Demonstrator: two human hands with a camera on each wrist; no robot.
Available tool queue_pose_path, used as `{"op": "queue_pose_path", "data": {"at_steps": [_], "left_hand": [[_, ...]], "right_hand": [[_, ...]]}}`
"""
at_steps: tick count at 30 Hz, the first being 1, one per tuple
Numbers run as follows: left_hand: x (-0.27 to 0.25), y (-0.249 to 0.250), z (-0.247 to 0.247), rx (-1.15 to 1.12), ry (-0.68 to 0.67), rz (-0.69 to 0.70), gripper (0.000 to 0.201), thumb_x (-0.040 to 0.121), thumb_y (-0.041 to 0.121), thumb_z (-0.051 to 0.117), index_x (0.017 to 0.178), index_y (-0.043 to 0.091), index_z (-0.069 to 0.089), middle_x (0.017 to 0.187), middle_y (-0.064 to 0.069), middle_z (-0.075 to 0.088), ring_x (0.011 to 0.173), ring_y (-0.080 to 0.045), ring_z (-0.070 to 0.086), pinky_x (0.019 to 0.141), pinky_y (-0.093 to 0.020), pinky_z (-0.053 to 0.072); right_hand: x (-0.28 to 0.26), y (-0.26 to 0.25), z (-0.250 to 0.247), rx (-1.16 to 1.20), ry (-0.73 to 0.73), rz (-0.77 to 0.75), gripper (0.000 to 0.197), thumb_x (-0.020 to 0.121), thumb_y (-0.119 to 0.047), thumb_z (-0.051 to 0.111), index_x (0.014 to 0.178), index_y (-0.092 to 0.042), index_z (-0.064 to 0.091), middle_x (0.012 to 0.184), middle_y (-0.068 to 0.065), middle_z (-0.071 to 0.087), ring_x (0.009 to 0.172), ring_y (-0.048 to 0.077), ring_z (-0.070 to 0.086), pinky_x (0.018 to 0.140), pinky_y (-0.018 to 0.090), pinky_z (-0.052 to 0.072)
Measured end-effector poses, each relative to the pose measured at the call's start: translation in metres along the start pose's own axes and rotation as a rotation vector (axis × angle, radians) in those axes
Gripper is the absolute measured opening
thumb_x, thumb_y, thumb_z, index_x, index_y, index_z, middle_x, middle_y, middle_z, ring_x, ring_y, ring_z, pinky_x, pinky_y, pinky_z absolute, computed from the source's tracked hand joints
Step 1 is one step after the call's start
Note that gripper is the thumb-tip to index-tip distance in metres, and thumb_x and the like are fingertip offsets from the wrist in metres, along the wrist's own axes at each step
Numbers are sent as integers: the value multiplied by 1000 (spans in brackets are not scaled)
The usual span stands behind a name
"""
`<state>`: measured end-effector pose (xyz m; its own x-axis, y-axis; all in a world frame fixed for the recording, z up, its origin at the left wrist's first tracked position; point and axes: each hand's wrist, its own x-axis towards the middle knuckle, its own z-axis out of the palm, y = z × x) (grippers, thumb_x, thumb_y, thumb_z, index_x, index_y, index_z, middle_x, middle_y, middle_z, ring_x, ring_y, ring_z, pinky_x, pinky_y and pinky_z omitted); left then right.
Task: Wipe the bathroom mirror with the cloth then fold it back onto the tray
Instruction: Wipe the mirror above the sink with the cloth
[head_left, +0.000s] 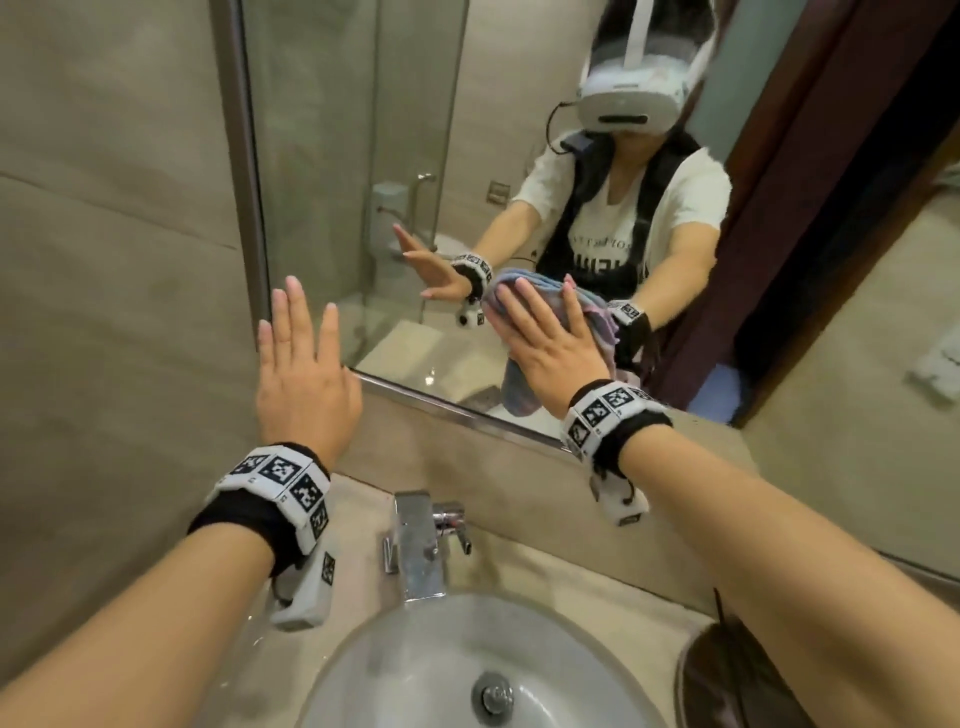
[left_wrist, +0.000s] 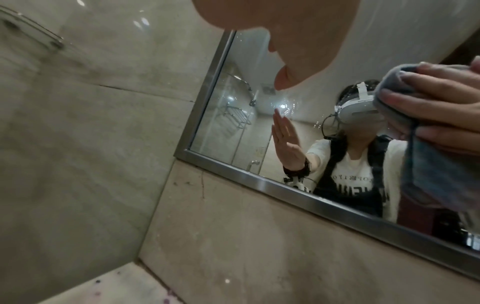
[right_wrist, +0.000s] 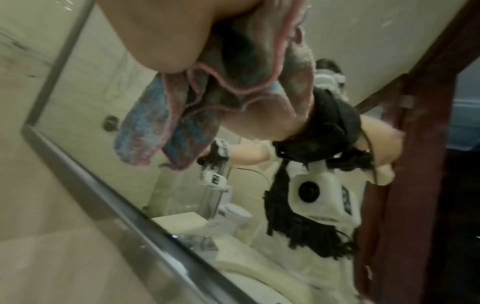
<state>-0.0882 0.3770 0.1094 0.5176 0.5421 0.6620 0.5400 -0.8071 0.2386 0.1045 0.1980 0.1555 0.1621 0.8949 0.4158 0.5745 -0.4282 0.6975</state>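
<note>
While the right hand (head_left: 550, 345) presses flat, fingers spread and straight, it pins the cloth (head_left: 519, 395) against the lower part of the mirror (head_left: 363, 156). The left hand (head_left: 304, 374) is open too, holding nothing, raised near the mirror's corner. Soft, light and limp, the cloth bunches and hangs below the palm; for folding it is probably best taken by its pink hemmed corners. No tray is in view.

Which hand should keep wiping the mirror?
The right hand: it already presses the cloth flat on the mirror. The left hand is open, holding nothing.
</note>
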Motion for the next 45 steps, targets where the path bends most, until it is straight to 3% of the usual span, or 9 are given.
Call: {"op": "queue_pose_path", "data": {"at_steps": [9, 13, 16, 23, 28, 34, 39, 43, 45], "left_hand": [[-13, -15, -7, 34, 22, -93, 66, 78, 7, 59, 140, 1, 38, 153, -27, 14, 143, -37, 13, 116, -46, 11], [-10, -18, -7, 46, 43, -106, 65, 77, 8, 58, 139, 2, 40, 153, -26, 15, 143, -36, 15, 116, -44, 11], [-14, -17, -6, 23, 45, -85, 63, 79, 8, 56, 139, 3, 39, 153, -25, 15, 143, -36, 14, 116, -44, 9], [-31, 2, 0, 6, -43, -41, 61, 82, 7, 55, 141, 2, 37, 154, -24, 10, 144, -34, 8, 117, -43, 6], [-29, 62, -1, -49, -64, 68, 63, 81, 7, 55, 141, 3, 36, 155, -23, 10, 144, -33, 9, 117, -43, 7], [-32, 158, -6, -162, -57, 203, 66, 78, 7, 57, 141, 1, 37, 154, -24, 12, 144, -35, 11, 117, -42, 5], [-44, 225, 0, -278, 30, 326, 60, 75, 4, 58, 134, 0, 46, 150, -25, 25, 141, -37, 22, 115, -47, 15], [-58, 263, 6, -347, 68, 416, 57, 77, 10, 50, 133, 2, 47, 148, -25, 30, 139, -37, 26, 114, -48, 16], [-64, 275, 10, -367, 64, 442, 57, 78, 13, 45, 134, 3, 45, 149, -25, 29, 140, -36, 25, 115, -46, 14]], "right_hand": [[75, -40, -1, 40, 32, -137, 68, 79, -28, 48, 144, -14, 33, 152, 6, 34, 140, 28, 32, 108, 48, -18], [88, -65, 0, 106, -67, -225, 72, 79, -36, 19, 146, -10, 29, 154, 10, 28, 142, 31, 25, 110, 49, -21], [67, -84, 24, 73, -129, -362, 75, 83, -46, 32, 147, -9, 23, 156, 10, 21, 145, 30, 18, 113, 51, -16], [3, -60, 39, 71, -239, -489, 71, 71, -37, 40, 135, -10, 49, 142, 9, 48, 132, 28, 45, 114, 44, -9], [-52, -9, 42, 167, -96, -318, 58, 84, -27, 35, 139, -11, 41, 146, 9, 44, 147, 17, -7, 118, 40, -13], [-136, 77, 34, -24, -41, -66, 67, 88, -23, 42, 149, -24, 15, 156, -2, 23, 143, 19, 7, 114, 46, -12], [-230, 125, 37, -45, -26, 363, 65, 92, -29, 42, 149, -25, 12, 151, 2, 16, 142, 15, -28, 113, 47, -10], [-285, 136, 46, 17, -128, 761, 69, 90, -40, 35, 150, -20, 6, 152, 15, 29, 145, 23, -2, 113, 43, -15], [-300, 135, 49, 124, -204, 938, 72, 93, -42, 36, 148, -19, -6, 157, 16, 10, 146, 27, -1, 114, 44, -15]]}}
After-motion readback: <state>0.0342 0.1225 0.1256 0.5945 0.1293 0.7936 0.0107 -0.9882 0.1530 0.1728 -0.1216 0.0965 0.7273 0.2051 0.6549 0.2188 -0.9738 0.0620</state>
